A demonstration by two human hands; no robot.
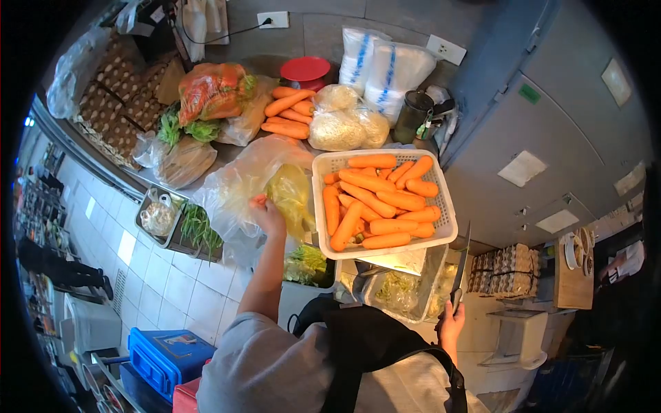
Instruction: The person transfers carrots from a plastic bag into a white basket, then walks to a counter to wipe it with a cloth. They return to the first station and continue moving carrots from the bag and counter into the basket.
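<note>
My left hand (pixel 268 215) is closed at the edge of a yellowish plastic bag (pixel 290 196), and a small orange bit shows at its fingertips. A larger clear plastic bag (pixel 231 180) lies crumpled beside it. Off to the right, my right hand (pixel 451 325) grips a large knife (pixel 463 265) by its handle, the blade pointing up and away from me. Between the two hands stands a white plastic basket (pixel 451 230) full of peeled carrots (pixel 403 200). More carrots (pixel 288 113) lie in a pile behind the bags.
Bags of pale shreds (pixel 339 129), a red bowl (pixel 305 69) and stacked clear containers (pixel 396 69) stand along the wall. Below the counter edge are trays with greens (pixel 200 227) and a clear bin (pixel 406 292). A blue cooler (pixel 169 358) sits at lower left; grey cabinets (pixel 551 131) at right.
</note>
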